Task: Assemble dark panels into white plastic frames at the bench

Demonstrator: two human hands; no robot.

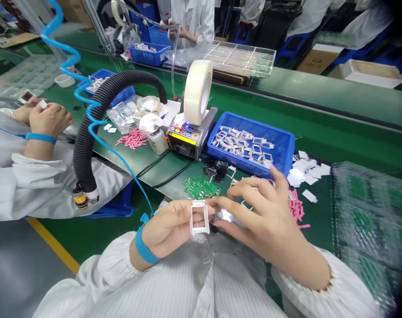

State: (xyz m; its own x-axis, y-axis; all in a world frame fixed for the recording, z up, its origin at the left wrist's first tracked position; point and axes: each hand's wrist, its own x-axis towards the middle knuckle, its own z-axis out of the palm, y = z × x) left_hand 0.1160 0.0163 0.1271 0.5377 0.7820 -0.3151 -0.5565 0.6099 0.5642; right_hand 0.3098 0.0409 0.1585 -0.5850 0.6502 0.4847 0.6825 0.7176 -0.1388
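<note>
My left hand (pixel 169 227) is closed around a small white rectangular plastic frame (pixel 200 216), held upright over my lap. My right hand (pixel 265 216) sits just right of it, fingers curled and pinching at a small shiny piece (pixel 225 215) that touches the frame's right side. A blue wrist strap (pixel 143 247) circles my left wrist. Behind my hands lie small green circuit boards (pixel 201 187) and a blue bin (pixel 283 145) of several white frames.
A tape dispenser (pixel 191 137) with a large white roll stands left of the bin. Pink strips (pixel 133 139), white paper bits (pixel 307 170), a black corrugated hose (pixel 88 132) and clear trays of boards (pixel 369 212) surround me. A co-worker's hands (pixel 50 119) work at left.
</note>
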